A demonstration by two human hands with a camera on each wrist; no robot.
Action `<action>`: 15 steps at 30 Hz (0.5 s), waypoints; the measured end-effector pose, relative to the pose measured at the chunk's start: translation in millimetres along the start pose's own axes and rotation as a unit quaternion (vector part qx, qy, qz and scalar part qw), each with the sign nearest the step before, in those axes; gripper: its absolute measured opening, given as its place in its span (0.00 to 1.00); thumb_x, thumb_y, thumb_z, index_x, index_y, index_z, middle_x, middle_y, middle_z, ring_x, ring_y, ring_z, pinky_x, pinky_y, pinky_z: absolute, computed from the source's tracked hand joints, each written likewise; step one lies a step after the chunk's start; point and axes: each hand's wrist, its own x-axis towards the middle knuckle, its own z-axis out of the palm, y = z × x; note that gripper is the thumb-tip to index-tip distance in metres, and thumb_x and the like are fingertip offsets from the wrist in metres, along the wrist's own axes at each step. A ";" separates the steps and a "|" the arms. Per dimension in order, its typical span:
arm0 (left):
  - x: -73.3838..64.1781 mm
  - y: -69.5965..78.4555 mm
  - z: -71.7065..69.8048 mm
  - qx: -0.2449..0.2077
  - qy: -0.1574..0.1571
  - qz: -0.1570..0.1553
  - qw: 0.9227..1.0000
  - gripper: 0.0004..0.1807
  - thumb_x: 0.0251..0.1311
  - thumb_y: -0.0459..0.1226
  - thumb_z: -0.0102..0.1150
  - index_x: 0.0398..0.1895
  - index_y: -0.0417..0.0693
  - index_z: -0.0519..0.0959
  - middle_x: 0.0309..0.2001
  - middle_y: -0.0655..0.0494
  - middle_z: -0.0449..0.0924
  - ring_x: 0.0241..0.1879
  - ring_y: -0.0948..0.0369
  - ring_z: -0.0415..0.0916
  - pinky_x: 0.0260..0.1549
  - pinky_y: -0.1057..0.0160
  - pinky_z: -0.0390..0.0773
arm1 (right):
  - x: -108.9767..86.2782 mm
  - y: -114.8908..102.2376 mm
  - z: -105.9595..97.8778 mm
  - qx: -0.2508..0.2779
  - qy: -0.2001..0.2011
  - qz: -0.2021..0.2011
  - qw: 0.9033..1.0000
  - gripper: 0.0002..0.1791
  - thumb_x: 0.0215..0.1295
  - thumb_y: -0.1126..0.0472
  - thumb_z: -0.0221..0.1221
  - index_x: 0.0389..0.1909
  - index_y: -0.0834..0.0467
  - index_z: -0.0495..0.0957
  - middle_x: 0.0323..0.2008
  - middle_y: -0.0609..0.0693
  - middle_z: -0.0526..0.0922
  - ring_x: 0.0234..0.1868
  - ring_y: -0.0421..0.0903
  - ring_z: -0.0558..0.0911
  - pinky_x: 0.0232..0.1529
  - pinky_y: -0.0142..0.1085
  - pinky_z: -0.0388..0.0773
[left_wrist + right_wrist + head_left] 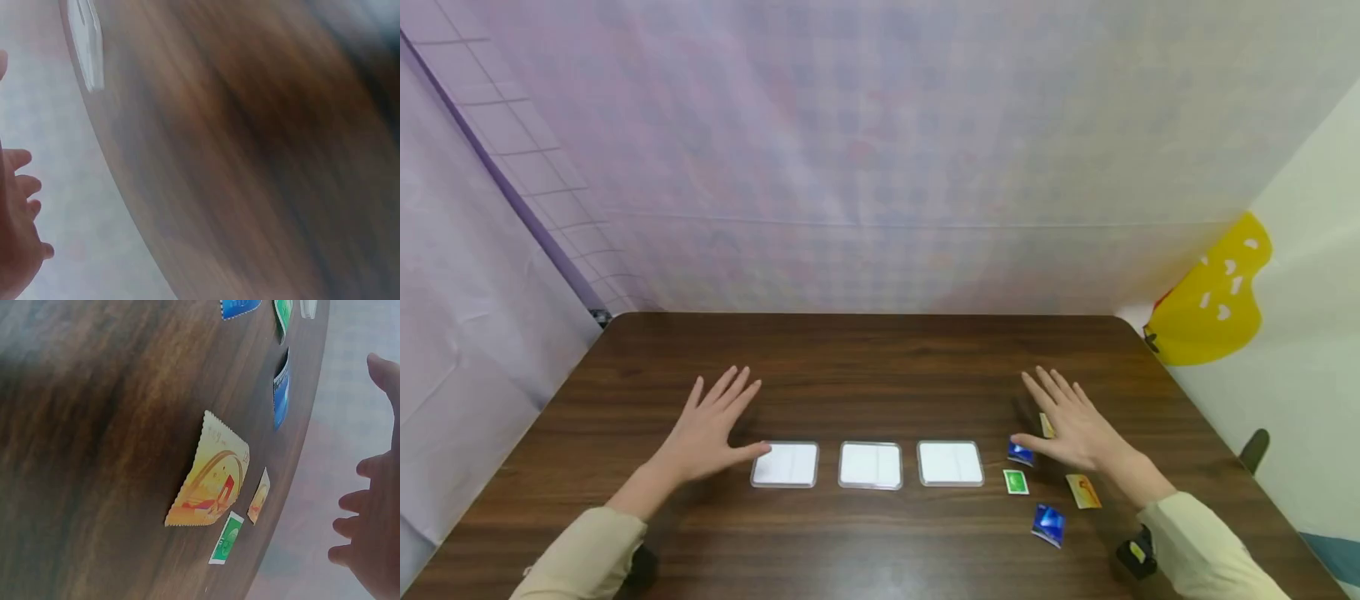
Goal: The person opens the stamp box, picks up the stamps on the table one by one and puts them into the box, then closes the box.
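Observation:
My left hand is spread with straight fingers, its thumb overlapping the corner of the left white case in the head view. A middle white case and a right white case lie in a row beside it, all with clear rims. My right hand spreads its fingers above several small stamps and holds nothing. Around it lie a blue stamp, a green stamp, a yellow-orange stamp with a toothed edge, and a nearer blue stamp. Another green stamp shows in the right wrist view.
The dark wooden table ends at a pale checked curtain along its back. To the right, a yellow shape with white marks hangs by the white wall. Dark wrist gear sits at the right sleeve.

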 end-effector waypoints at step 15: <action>34.2 63.0 13.6 -0.116 -0.018 0.061 0.991 0.48 0.48 0.63 0.54 0.67 0.42 0.57 0.67 0.45 0.54 0.67 0.48 0.49 0.63 0.45 0.48 | -4.1 -9.1 0.7 0.154 -0.005 -0.009 0.988 0.48 0.57 0.42 0.56 0.71 0.55 0.42 0.69 0.62 0.45 0.65 0.66 0.50 0.55 0.65 0.50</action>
